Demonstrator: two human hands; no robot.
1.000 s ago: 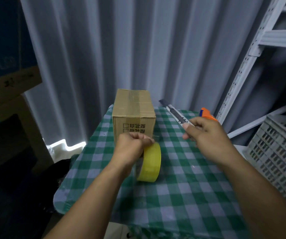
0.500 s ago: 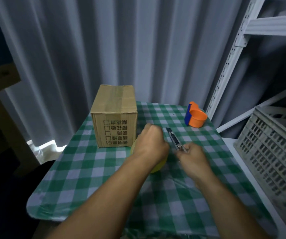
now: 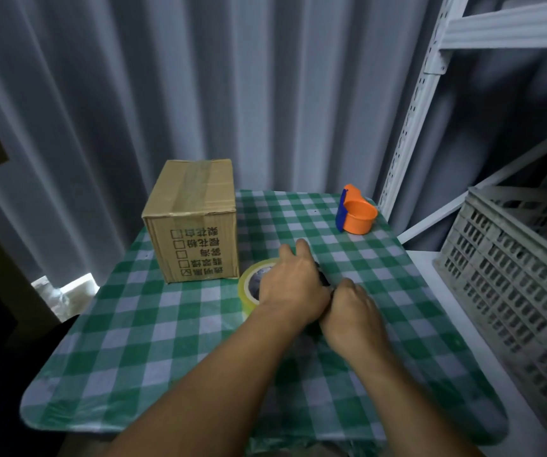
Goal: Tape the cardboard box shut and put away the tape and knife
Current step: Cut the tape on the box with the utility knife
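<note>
The cardboard box (image 3: 196,219) stands at the table's back left, with clear tape along its top seam. A yellow tape roll (image 3: 248,288) lies flat in front of the box's right corner. My left hand (image 3: 293,285) lies palm down over the roll's right rim with its fingers stretched forward; I cannot see whether it grips the roll. My right hand (image 3: 352,308) is closed just right of it. It holds the utility knife (image 3: 323,279), of which only a short dark piece shows between the two hands.
An orange cup with a blue part (image 3: 357,214) stands at the table's back right. The green checked tablecloth (image 3: 166,341) covers the table. A white metal shelf upright (image 3: 407,136) and a grey plastic crate (image 3: 512,291) are on the right, and curtains hang behind.
Both hands came down and together near the table's middle. The tape roll went from upright in my left hand to flat on the cloth. The knife dropped from raised to low between the hands.
</note>
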